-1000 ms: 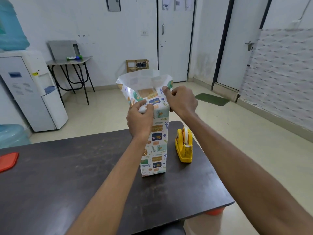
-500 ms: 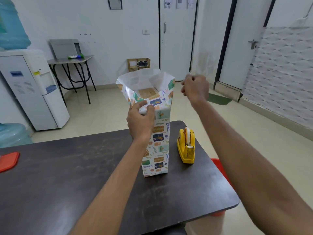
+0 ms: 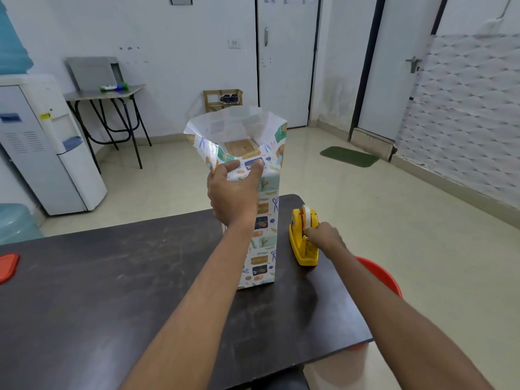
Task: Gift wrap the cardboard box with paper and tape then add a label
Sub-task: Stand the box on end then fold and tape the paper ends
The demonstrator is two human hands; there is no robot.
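Observation:
A tall cardboard box (image 3: 239,146) stands upright on the dark table (image 3: 112,291), sleeved in patterned wrapping paper (image 3: 264,237). The paper rises above the box top as an open funnel, and the brown top shows inside. My left hand (image 3: 233,192) grips the near upper edge of the wrapped box, pressing the paper against it. To the right sits a yellow tape dispenser (image 3: 304,240) with a white roll. My right hand (image 3: 323,236) is at the dispenser's near side, fingers pinched by the tape end; the tape itself is too small to see.
A red lid (image 3: 8,267) lies at the table's left edge. A red stool (image 3: 380,277) stands beyond the right edge. Farther off are a water dispenser (image 3: 47,144), a small folding table (image 3: 109,94), a green doormat (image 3: 349,156) and closed doors.
My right hand let go of the paper's top right edge, swung out and dropped down to the tape dispenser. My left hand stayed on the box.

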